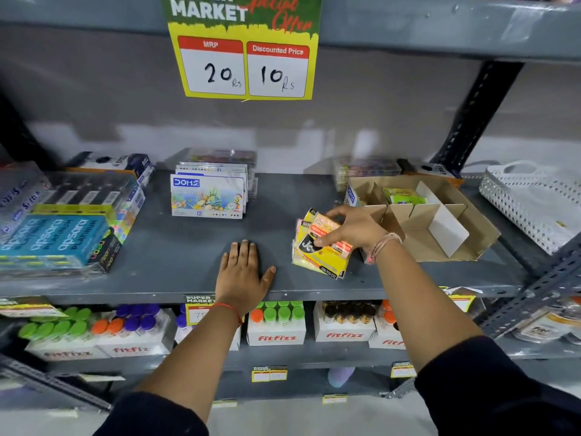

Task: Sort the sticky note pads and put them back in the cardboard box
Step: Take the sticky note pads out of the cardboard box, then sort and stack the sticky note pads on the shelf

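My right hand (352,229) grips a fanned stack of sticky note pads (320,251) in yellow, black and pink wrappers, held just above the grey shelf (195,247). To its right lies an open cardboard box (446,215) with cardboard dividers. A green pad (404,196) sits in one back compartment. A blue and white Doms pack (351,196) leans at the box's left corner. My left hand (243,275) rests flat on the shelf near its front edge, fingers spread, holding nothing.
Doms colour boxes (207,196) stand at the shelf's middle back. Apsara and pen packs (56,234) pile up on the left. A white perforated basket (534,202) sits far right. A price sign (245,58) hangs above. FitFizz bottle boxes (276,328) fill the lower shelf.
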Tool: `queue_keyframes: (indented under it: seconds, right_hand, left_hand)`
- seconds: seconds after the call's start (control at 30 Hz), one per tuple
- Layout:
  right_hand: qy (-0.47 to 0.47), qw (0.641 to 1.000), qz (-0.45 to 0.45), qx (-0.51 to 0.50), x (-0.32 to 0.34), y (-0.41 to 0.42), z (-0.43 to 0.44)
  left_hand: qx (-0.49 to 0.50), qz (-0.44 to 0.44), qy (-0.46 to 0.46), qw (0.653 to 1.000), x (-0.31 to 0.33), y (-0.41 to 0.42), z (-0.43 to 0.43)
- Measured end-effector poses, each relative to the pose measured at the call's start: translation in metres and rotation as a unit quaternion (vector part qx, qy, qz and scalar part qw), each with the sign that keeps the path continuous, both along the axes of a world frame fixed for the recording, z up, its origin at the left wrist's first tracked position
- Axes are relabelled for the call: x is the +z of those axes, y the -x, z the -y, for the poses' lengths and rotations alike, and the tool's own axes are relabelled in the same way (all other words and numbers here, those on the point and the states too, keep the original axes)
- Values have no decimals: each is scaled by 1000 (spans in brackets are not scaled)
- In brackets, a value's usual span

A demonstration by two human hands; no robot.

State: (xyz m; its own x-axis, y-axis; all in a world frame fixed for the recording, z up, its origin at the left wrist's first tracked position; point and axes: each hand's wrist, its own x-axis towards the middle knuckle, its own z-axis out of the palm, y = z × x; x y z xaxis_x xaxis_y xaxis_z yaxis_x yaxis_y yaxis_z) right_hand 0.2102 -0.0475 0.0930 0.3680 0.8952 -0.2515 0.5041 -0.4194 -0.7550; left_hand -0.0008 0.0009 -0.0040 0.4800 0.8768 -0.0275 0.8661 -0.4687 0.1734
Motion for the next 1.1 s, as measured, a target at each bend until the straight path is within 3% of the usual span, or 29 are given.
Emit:
queue_keyframes:
  seconds: [0.1, 0.2, 0.37, 0.63, 0.87, 1.1]
  right_hand:
    - [63, 993, 47, 82, 7, -6, -4]
    - [133, 967, 153, 153, 17, -11, -10]
    - [145, 923, 303, 189, 20, -11, -14]
    - [45, 942, 296, 153, 27, -26, -5]
    - [200, 895, 329, 224, 16, -12, -1]
    - [146, 917, 307, 210, 23, -13, 2]
  left_hand:
    - [-1, -1, 2, 1000, 0, 0, 0]
    - [-2, -2, 6, 1000, 0, 0, 0]
    - [-5, -7, 14, 1000, 4, 1, 1]
    - [-20, 21, 26, 999, 5, 11, -8]
    - [-15, 40, 26, 999, 6, 21, -12]
    - [-25, 50, 31, 998, 5, 24, -16]
